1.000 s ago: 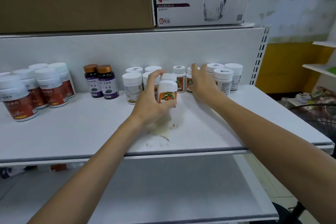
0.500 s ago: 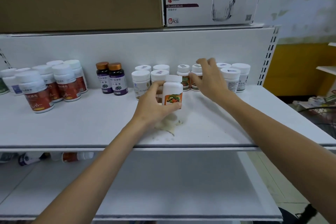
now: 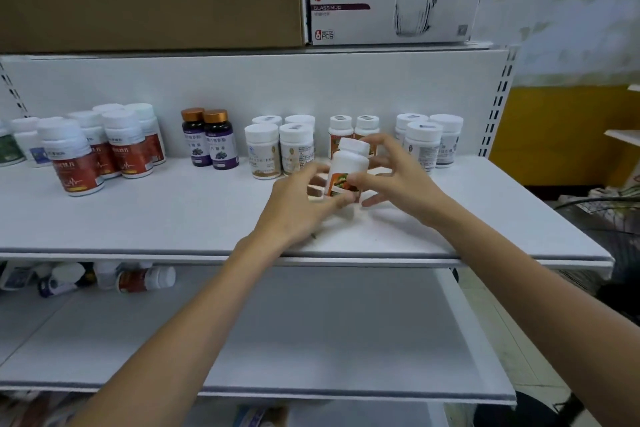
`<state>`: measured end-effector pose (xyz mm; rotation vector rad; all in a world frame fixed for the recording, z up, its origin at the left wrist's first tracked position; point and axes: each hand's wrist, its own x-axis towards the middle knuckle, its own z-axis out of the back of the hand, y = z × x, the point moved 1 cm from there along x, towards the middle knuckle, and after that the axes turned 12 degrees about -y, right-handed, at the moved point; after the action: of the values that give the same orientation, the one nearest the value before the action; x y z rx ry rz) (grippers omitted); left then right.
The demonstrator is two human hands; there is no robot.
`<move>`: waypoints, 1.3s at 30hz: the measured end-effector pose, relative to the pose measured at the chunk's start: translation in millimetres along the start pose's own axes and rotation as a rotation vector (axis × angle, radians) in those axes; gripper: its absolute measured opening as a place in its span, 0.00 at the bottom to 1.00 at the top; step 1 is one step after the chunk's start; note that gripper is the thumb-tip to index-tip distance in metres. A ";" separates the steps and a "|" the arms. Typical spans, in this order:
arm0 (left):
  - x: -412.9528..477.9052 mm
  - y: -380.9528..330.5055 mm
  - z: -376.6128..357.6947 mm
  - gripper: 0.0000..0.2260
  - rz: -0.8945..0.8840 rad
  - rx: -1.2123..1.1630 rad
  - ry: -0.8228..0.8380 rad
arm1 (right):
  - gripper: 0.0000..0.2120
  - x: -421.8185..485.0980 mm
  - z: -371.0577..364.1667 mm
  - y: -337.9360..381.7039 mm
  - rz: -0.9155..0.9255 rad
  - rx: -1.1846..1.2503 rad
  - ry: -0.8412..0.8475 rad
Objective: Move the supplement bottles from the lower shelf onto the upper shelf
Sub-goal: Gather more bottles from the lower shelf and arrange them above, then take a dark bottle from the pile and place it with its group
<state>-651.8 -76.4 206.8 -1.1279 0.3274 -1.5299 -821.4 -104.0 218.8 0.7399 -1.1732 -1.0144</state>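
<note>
A white supplement bottle (image 3: 349, 163) with an orange picture label is held just above the upper shelf (image 3: 173, 215), tilted slightly. My left hand (image 3: 298, 204) grips its lower part from the left. My right hand (image 3: 398, 177) touches it from the right, thumb on the label and fingers spread around it. Behind it stand two matching bottles (image 3: 341, 132) in a row. Several bottles (image 3: 145, 279) lie on their sides at the far left of the lower shelf (image 3: 311, 340).
Along the upper shelf's back stand red-labelled bottles (image 3: 124, 146), two dark purple bottles (image 3: 209, 142), white bottles (image 3: 277, 149) and more white bottles (image 3: 429, 139) at the right. Cardboard and glass-mug boxes (image 3: 394, 10) sit above. The shelf's right edge borders an aisle.
My right hand has left the back row of bottles and come onto the held bottle. The bottle has shifted right and slightly forward with my left hand.
</note>
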 end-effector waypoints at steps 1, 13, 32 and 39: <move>-2.5 0.2 -2.0 0.19 -0.025 0.139 0.024 | 0.24 1.6 1.1 -1.3 0.034 -0.091 -0.045; -6.5 -0.4 -10.7 0.14 -0.172 0.517 0.057 | 0.28 55.9 -23.6 -25.2 0.178 -0.516 -0.180; -6.6 3.4 -7.2 0.14 -0.183 0.430 0.017 | 0.37 60.2 -29.6 -20.6 0.202 -0.611 -0.295; -29.8 24.4 40.1 0.13 -0.085 0.155 -0.168 | 0.30 9.3 -55.5 24.6 0.367 -0.481 -0.308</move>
<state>-608.7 -43.2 195.1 -1.1498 0.0465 -1.4954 -761.1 -105.1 230.1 -0.0161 -1.2042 -1.0612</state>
